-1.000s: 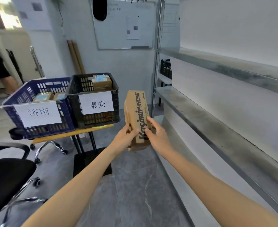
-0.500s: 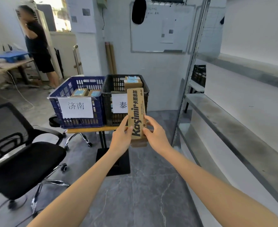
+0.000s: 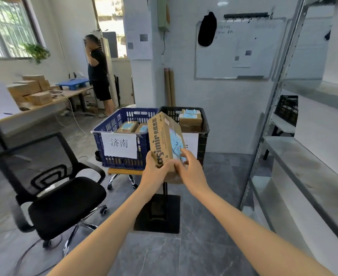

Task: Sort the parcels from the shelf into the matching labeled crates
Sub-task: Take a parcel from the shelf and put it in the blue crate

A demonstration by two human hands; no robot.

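Parcel (image 3: 165, 144) clamped in grip of left hand (image 3: 156, 173) and right hand (image 3: 192, 173), over grey floor (image 3: 204, 246), before blue crate (image 3: 99, 150) on table (image 3: 122, 171).

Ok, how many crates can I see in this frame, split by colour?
Blue: 1, the blue crate
Black: 2, the near black crate beside the blue one and the far black crate on the rack behind
Total: 3

Blk office chair (image 3: 68, 204) at left; whiteboard (image 3: 224, 62) at back; person (image 3: 99, 76) stands by far desk (image 3: 74, 93).
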